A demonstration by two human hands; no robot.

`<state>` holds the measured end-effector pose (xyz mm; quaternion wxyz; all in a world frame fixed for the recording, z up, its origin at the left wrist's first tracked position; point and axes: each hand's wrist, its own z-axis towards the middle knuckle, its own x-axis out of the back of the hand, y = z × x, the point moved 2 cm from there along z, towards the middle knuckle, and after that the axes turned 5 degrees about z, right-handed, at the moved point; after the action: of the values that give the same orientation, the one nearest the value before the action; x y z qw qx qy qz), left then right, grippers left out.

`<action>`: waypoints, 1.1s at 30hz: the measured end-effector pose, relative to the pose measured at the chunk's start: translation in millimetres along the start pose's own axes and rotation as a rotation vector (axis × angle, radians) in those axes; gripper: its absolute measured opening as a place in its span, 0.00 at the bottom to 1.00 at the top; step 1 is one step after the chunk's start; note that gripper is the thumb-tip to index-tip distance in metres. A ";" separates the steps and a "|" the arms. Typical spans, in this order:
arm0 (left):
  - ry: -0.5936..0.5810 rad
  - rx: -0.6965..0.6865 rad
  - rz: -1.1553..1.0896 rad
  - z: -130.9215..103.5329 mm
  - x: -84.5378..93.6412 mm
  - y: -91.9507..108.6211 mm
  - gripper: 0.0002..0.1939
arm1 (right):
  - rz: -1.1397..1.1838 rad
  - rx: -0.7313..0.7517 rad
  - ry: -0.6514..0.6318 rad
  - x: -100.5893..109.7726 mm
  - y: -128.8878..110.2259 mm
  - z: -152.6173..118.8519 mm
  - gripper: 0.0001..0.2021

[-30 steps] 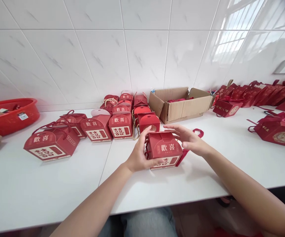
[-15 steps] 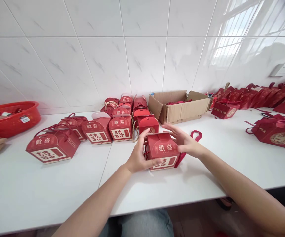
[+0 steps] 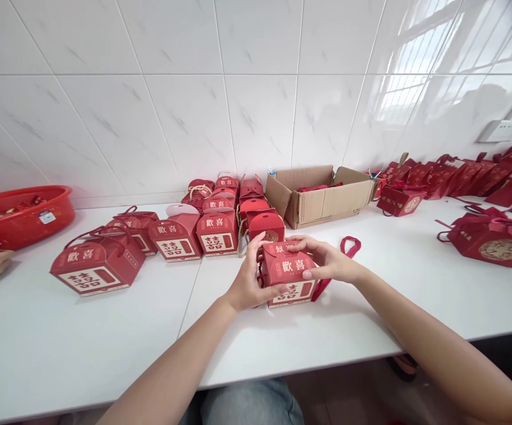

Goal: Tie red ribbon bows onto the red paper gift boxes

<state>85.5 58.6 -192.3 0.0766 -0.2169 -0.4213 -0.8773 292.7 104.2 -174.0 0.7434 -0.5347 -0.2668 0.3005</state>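
Observation:
A red gift box [image 3: 289,271] with gold characters and a cream label stands on the white table near its front edge. Round its left side my left hand [image 3: 256,280] is wrapped, thumb on the front face. My right hand [image 3: 326,260] grips the lid flaps from above, fingers on the top and thumb on the front flap. The lid lies folded over the top. Dark red cord shows at the box's left, partly hidden by my left hand. A red ribbon loop [image 3: 350,245] sticks out behind my right hand.
Several red boxes, one in front [image 3: 215,233], stand behind and to the left. An open cardboard box [image 3: 326,206] is against the wall. A red basin [image 3: 25,221] with another person's hands is at far left. More red boxes [image 3: 492,236] stand at right.
My right hand has moved from beside the box onto its top. The rear flap has come down over the lid. My left hand keeps its hold.

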 end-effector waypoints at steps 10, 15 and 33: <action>-0.007 0.055 -0.137 3.2 -0.3 2.2 0.54 | 0.000 -0.047 -0.138 -8.5 6.6 -4.9 0.64; 0.156 0.042 -0.026 -6.4 -1.3 5.2 0.50 | 0.090 -0.040 -0.080 -11.7 18.1 -1.3 0.60; -0.167 0.710 1.109 293.9 59.5 -139.8 0.28 | -0.072 0.129 -0.042 -24.9 58.9 12.4 0.67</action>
<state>80.9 377.0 -102.6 0.5504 -0.4306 -0.5153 -0.4961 257.5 108.4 -228.6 0.7807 -0.4694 -0.2817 0.3013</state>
